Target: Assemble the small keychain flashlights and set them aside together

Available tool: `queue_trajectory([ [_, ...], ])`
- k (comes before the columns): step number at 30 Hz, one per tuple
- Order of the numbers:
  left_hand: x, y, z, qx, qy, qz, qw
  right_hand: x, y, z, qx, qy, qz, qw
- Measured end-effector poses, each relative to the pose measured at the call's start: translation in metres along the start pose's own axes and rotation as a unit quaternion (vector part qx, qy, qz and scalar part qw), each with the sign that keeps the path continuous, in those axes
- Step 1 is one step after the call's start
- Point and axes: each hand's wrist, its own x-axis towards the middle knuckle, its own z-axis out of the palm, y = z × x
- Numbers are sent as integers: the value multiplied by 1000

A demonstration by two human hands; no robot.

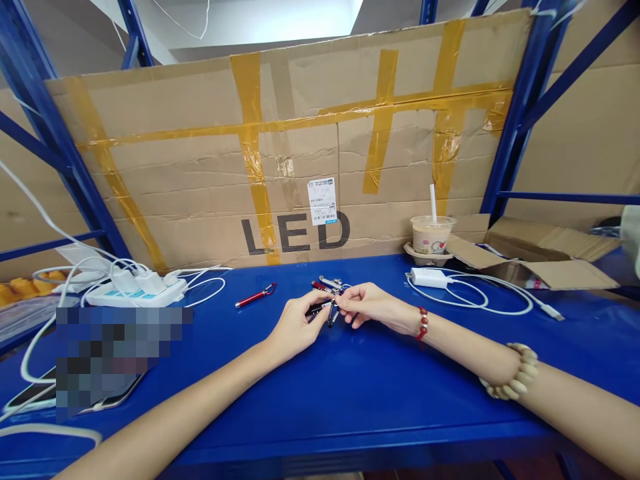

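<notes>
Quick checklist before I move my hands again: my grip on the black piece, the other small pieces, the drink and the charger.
1. Left hand holding the black piece: ok.
2. Right hand firmly gripping it: cannot tell; the fingertips meet at its end.
3. Red piece with clip lying apart from both hands: ok.
4. Small pieces behind the hands fully visible: not ok, partly hidden.
5. Drink cup upright in its cardboard holder: ok.
6. White charger apart from the right hand: ok.

We read black "LED" lettering (294, 233) near the lower edge of the taped cardboard panel (310, 150); the white barcode label's (323, 201) print is too small.
</notes>
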Motion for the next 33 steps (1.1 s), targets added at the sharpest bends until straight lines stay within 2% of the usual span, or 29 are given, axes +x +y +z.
queue_trajectory([
  [2, 2, 0, 1, -12, 10, -13, 1000, 1, 0, 1, -17, 22, -38, 999],
  [5, 4, -1, 2, -53, 2, -18, 998, 3, -1, -1, -68, 51, -137, 987],
  [8, 6, 0, 1, -101, -19, -38, 994, 3, -3, -7, -128, 26, -215, 968],
  [13, 5, 2, 1, -151, -47, -80, 984, 4, -4, -16, -172, 3, -267, 948],
  [20, 1, -4, 2, -118, -72, -14, 990, 1, -6, -15, -226, 23, -351, 908],
  [23, 0, -5, 2, -109, -63, -12, 992, -2, -6, -11, -244, 33, -363, 899],
  [29, -1, -2, 1, -51, -56, -3, 997, -6, -5, -6, -269, 41, -345, 898],
  [33, -1, -2, 1, -49, -44, -6, 998, -8, -6, -5, -243, 40, -286, 926],
])
